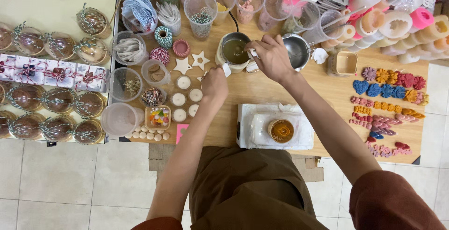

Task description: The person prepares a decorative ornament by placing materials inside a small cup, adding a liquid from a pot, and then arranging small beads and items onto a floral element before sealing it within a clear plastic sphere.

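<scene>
My left hand (215, 84) grips the white handle of a cream melting pot (234, 52) filled with brownish liquid wax. Above the pot's right rim, my right hand (272, 58) pinches a small white stirrer whose tip dips into the wax. Just right of that hand sits a steel pitcher (299, 51). Near the table's front edge a small round candle cup (281, 130) with an orange swirl rests on a white scale (255, 127). Several white tealights (183, 82) and wooden stars (200, 60) lie left of the pot.
Clear plastic cups (201, 6) of decorations line the back. Coloured wax flowers and shapes (388, 82) cover the right side, silicone moulds (393, 24) the back right. Wrapped round gifts (56, 100) fill a cream table on the left. Twine spools (163, 36) stand nearby.
</scene>
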